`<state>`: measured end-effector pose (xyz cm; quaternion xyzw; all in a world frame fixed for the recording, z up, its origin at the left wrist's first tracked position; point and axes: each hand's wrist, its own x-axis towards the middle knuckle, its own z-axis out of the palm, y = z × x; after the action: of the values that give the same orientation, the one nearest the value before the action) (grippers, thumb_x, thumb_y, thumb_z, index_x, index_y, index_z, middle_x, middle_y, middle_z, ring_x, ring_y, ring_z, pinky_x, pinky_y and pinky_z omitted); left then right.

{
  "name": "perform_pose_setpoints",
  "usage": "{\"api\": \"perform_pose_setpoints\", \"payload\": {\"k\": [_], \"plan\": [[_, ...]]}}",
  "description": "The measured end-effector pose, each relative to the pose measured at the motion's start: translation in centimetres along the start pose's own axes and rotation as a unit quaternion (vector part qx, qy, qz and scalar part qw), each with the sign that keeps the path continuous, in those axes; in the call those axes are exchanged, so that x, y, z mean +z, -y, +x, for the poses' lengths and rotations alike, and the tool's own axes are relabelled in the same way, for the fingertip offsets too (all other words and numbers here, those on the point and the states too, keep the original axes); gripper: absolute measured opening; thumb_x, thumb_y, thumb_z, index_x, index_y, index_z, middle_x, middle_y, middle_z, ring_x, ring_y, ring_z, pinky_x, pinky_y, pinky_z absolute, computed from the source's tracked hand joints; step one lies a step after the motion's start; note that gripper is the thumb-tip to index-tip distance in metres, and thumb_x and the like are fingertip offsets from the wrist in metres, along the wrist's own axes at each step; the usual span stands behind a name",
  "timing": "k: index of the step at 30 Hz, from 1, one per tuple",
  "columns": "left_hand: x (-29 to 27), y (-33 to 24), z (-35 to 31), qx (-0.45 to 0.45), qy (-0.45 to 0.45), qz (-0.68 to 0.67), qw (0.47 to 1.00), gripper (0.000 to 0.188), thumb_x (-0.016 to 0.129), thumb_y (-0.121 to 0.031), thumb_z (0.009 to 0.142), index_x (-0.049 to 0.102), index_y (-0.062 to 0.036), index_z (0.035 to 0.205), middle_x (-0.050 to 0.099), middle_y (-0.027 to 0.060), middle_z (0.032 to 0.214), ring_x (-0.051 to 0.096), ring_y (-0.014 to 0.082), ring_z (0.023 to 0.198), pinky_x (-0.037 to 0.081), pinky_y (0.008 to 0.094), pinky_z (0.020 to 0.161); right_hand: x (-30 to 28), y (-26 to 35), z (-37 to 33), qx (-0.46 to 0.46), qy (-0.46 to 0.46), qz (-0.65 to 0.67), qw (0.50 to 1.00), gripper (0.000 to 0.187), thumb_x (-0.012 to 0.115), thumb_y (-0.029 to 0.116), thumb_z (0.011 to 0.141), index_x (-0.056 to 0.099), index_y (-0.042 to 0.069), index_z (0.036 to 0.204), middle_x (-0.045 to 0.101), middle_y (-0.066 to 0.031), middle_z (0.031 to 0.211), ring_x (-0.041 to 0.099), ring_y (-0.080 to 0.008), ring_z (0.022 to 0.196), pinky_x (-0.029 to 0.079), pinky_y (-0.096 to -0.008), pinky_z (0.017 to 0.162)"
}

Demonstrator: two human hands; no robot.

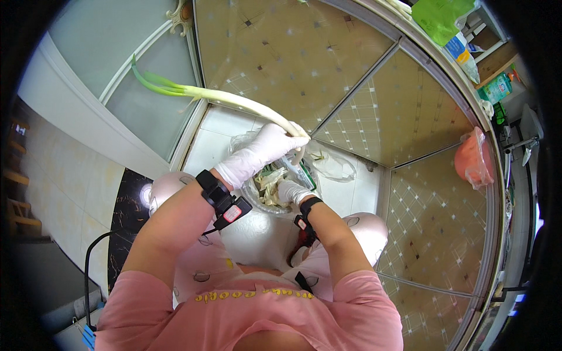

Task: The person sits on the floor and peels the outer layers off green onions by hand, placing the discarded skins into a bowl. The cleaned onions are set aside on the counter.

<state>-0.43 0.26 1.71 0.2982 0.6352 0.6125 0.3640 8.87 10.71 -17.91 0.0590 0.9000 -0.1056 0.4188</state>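
Observation:
My left hand (263, 147), in a white glove, is closed round the white end of a long green onion (234, 103). Its pale stalk curves up to the left and ends in split green leaves. Below it, my right hand (291, 192), also gloved, reaches into a bin lined with a clear plastic bag (250, 192). Pale, wilted peelings (269, 186) lie in the bin beside my right fingers, along with a green and white wrapper (305, 175). Those fingers are mostly hidden, so whether they grip anything does not show.
Brown patterned cabinet doors (328, 64) stand ahead and to the right. A clear plastic bag (335, 166) lies on the white floor tiles beside the bin. To the left is a white-framed glass door (146, 111). A pink bag (473, 158) hangs at the counter edge.

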Motion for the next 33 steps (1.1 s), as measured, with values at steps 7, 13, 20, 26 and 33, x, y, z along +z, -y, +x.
{"api": "perform_pose_setpoints", "payload": {"k": [7,13,20,26,33], "plan": [[0.2,0.7,0.3,-0.005,-0.012,0.039,0.999,0.012,0.063,-0.009,0.079,0.064,-0.0013,0.089,0.063,0.0038,0.078,0.058,0.0118,0.073,0.047,0.0254,0.066,-4.6,-2.8,-6.7,-0.094,-0.021,0.220,0.971,0.035,0.056,0.017,0.076,0.060,0.005,0.109,0.062,-0.0174,0.102,0.059,-0.0271,0.093,0.045,-0.0313,0.082],[1.0,1.4,0.1,0.007,-0.016,0.064,0.998,0.012,0.063,-0.010,0.078,0.064,-0.0025,0.087,0.063,0.0036,0.077,0.057,0.0126,0.072,0.046,0.0264,0.065,-8.6,-4.0,-14.6,-0.232,-0.210,0.113,0.943,0.026,0.051,0.001,0.072,0.066,0.005,0.093,0.064,-0.0163,0.088,0.061,-0.0301,0.074,0.048,-0.0351,0.069],[2.5,1.8,-0.9,-0.016,-0.025,0.243,0.969,0.021,0.059,-0.024,0.079,0.061,-0.0061,0.091,0.064,0.0103,0.084,0.061,0.0209,0.079,0.048,0.0342,0.071,-12.5,-0.6,-19.8,-0.184,-0.441,0.373,0.795,0.042,0.067,0.018,0.076,0.057,0.007,0.115,0.063,-0.0113,0.103,0.061,-0.0191,0.084,0.048,-0.0316,0.074],[3.5,3.8,0.5,0.036,0.015,0.305,0.952,0.029,0.066,-0.018,0.072,0.059,-0.0047,0.097,0.063,0.0118,0.086,0.059,0.0202,0.078,0.048,0.0317,0.071,-12.4,0.5,-17.1,-0.162,-0.431,0.387,0.799,0.024,0.067,0.010,0.076,0.062,0.000,0.097,0.061,-0.0073,0.082,0.058,-0.0146,0.073,0.046,-0.0264,0.069],[-1.0,1.6,1.4,0.065,0.051,-0.034,0.996,0.046,0.061,-0.006,0.077,0.047,-0.0023,0.121,0.058,0.0070,0.108,0.055,0.0115,0.081,0.046,0.0245,0.071,-12.1,-1.6,-16.8,-0.215,-0.362,0.579,0.698,0.016,0.058,0.006,0.084,0.063,0.001,0.098,0.063,0.0000,0.083,0.053,-0.0072,0.071,0.044,-0.0220,0.064]]}}
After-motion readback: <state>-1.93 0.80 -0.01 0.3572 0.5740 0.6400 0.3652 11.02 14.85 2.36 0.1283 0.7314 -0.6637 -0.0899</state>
